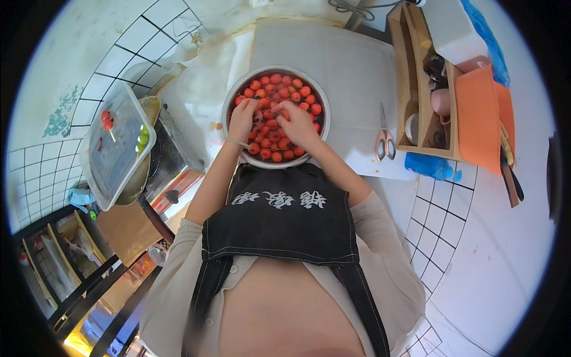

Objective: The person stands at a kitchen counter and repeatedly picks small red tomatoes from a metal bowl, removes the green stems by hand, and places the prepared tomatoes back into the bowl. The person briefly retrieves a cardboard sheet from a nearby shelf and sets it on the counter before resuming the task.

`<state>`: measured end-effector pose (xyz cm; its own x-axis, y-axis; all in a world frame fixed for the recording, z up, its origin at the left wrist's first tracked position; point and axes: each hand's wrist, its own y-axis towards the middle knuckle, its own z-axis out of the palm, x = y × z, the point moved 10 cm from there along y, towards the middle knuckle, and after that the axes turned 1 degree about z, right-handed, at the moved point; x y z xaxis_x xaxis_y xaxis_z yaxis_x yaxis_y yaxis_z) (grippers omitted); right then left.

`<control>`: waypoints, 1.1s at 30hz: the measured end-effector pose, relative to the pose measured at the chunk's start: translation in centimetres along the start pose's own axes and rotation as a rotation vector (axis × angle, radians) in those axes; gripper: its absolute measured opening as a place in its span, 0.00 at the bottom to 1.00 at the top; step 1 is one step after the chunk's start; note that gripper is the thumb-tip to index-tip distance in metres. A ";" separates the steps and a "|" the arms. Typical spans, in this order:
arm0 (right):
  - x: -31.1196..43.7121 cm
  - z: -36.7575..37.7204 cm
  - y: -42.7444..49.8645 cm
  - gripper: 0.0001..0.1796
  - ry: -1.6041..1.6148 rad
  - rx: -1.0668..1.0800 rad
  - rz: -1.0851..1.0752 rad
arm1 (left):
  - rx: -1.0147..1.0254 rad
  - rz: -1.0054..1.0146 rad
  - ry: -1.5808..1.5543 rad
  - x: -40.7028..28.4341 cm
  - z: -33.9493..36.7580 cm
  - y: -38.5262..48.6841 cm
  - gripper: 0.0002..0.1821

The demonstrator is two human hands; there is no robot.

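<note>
A round metal basin stands in front of me, filled with small red fruits that look like hawthorn berries, apparently in water. My left hand reaches over the left part of the basin, fingers bent down among the fruits. Opposite it, my right hand is over the middle, its fingers curled near a red fruit. Whether either hand grips a fruit cannot be told, because the fingertips are partly hidden and small in the view.
Scissors lie to the right, beside a wooden organizer holding a pink cup. A blue bottle lies below it. At the left, a clear plastic tray with skewered red and green fruits rests tilted over a pan by a stove.
</note>
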<state>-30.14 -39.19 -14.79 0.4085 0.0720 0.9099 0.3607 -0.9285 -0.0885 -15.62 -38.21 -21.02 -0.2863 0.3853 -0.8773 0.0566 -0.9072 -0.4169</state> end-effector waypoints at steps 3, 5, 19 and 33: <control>-2.2 2.2 -0.5 0.11 -0.120 0.116 0.127 | -0.032 -0.104 -0.017 0.4 0.7 -1.0 0.17; -2.7 0.6 0.1 0.13 -0.238 0.077 0.091 | 0.058 -0.180 -0.094 1.2 1.3 -1.3 0.18; -4.6 -12.3 2.3 0.14 -0.593 -0.457 -0.152 | 0.478 -0.324 -0.625 2.2 6.4 -2.2 0.17; 1.3 -0.3 -1.5 0.10 -0.498 -0.151 -0.218 | 0.191 -0.198 -0.100 4.4 5.2 -1.9 0.15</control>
<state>-30.42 -37.82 -13.39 0.6980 0.3968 0.5960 0.3715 -0.9123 0.1723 -21.94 -35.67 -22.85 -0.3669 0.5482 -0.7516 -0.1885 -0.8350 -0.5170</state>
